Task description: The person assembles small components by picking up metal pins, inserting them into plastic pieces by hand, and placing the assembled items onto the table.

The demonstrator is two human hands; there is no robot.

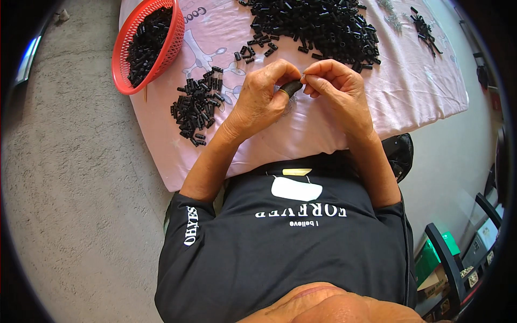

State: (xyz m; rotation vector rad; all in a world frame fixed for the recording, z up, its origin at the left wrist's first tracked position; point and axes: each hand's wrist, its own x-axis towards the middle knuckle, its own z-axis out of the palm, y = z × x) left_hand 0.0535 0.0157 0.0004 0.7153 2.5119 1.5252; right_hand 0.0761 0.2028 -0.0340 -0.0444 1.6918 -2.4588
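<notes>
Over the near part of the table my left hand (263, 96) and my right hand (339, 92) meet, fingertips nearly touching. A dark, rounded cover with a yellowish edge (291, 88) sits at the tip of my left thumb, apparently a finger cot. My left thumb and forefinger are closed in a pinch; what lies between them is hidden. The right fingers are pinched too, around something too small to name. Thin silvery pieces (291, 105) lie on the cloth beneath the hands. Just beyond the hands spreads a large heap of short black plastic tubes (318, 27).
A pink patterned cloth (425, 102) covers the table. At its left edge a red mesh basket (175, 37) holds more black tubes. A smaller pile of black pieces (197, 107) lies left of my forearm. Far right are silvery bits (394, 21) and a black cluster (425, 35).
</notes>
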